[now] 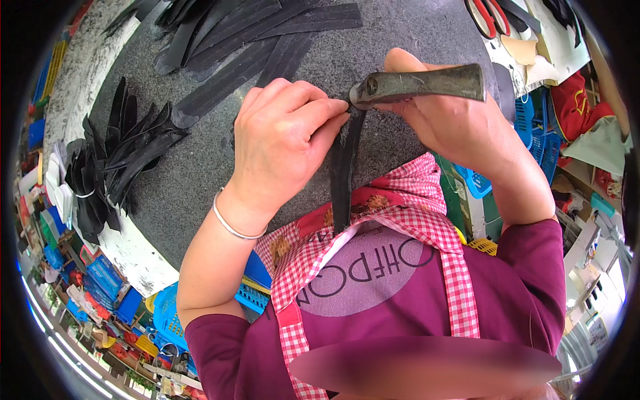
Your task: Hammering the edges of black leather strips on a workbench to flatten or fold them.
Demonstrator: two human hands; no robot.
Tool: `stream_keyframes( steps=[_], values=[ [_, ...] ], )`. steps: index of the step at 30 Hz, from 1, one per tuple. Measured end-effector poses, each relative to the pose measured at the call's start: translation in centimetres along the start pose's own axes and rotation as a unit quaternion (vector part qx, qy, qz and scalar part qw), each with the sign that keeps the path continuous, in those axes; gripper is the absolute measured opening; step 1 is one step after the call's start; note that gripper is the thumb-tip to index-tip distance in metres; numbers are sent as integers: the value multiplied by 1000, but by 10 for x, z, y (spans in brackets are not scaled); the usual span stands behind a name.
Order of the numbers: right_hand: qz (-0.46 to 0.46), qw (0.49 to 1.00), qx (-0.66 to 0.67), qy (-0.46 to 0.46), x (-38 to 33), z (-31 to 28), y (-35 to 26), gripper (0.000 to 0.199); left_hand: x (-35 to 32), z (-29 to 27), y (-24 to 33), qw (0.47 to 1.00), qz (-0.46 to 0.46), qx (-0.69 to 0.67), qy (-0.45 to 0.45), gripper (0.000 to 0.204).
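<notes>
My left hand (287,137) is closed, its thumb and index finger pinching the upper end of a narrow black strip (343,170). From there the strip runs down over the edge of a dark grey speckled slab (427,33) against my checked apron (437,230). My right hand (453,127) is wrapped around a hammer, mostly behind its worn metal head (427,85); the handle is hidden. The rounded face of the hammer is right beside my left fingertips, over the strip's end. Whether it touches the strip, I cannot tell.
Long flat black strips (233,80) lie in a loose pile at the slab's far side. A tied bunch of black pieces (100,160) sits at the left edge. Red-handled scissors (492,17) and beige scraps (521,50) are at far right, with blue baskets (548,150) below.
</notes>
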State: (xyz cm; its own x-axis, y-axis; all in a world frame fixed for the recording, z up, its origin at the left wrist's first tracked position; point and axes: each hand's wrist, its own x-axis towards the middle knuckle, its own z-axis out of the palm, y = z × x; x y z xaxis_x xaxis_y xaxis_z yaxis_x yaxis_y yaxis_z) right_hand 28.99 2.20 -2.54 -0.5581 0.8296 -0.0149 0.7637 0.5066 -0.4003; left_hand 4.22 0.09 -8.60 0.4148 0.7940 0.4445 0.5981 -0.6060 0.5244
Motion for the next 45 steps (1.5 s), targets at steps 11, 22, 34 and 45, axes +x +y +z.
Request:
stream_keyframes(
  steps=[11, 22, 34, 45],
  values=[
    [-28, 999, 41, -14, -28, -1, -2, 26, 19, -5, 10, 998, -8, 25, -54, 18],
    [-82, 996, -19, -11, -38, 4, -15, 25, 48, 9, -26, 992, 97, 51, -56, 16],
    [-76, 997, -3, -12, -36, 2, -15, 25, 48, -3, -10, 971, 176, 66, -146, 15],
    [-60, 998, 4, -19, -38, 1, -13, 28, 46, -1, -5, 983, 107, 46, -142, 10]
  ],
)
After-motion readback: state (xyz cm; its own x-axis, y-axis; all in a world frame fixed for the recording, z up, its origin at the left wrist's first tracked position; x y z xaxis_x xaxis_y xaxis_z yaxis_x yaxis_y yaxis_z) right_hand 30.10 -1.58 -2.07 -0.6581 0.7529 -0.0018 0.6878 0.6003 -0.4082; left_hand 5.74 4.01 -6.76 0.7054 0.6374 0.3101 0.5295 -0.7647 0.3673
